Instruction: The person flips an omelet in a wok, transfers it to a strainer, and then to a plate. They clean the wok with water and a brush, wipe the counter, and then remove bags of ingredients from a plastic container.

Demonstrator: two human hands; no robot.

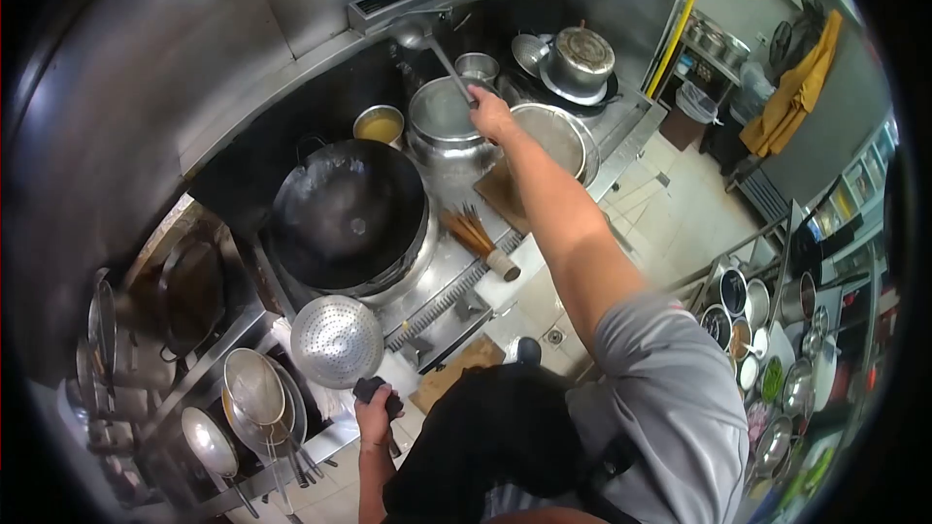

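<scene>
My right hand (pixel 492 114) reaches far forward, fingers wrapped around the handle of a metal ladle (pixel 412 35). The ladle's bowl is beside a tap at the back wall, with bright streaks below it that look like water. Under the handle stands a large metal pot (pixel 439 114) of cloudy liquid. Close to my body, my left hand (pixel 375 417) is closed around a dark handle in line with a round perforated skimmer (pixel 337 342); the grip partly hides the join. The skimmer is near the front edge of a black wok (pixel 351 218) on the stove.
A small pot of yellowish liquid (pixel 379 125) stands behind the wok. A bamboo brush (pixel 481 245) lies on the front ledge. Strainers (pixel 254 386) hang at left. An upturned pot (pixel 583 60) sits at back right. Bowls and containers (pixel 757 340) crowd the right side.
</scene>
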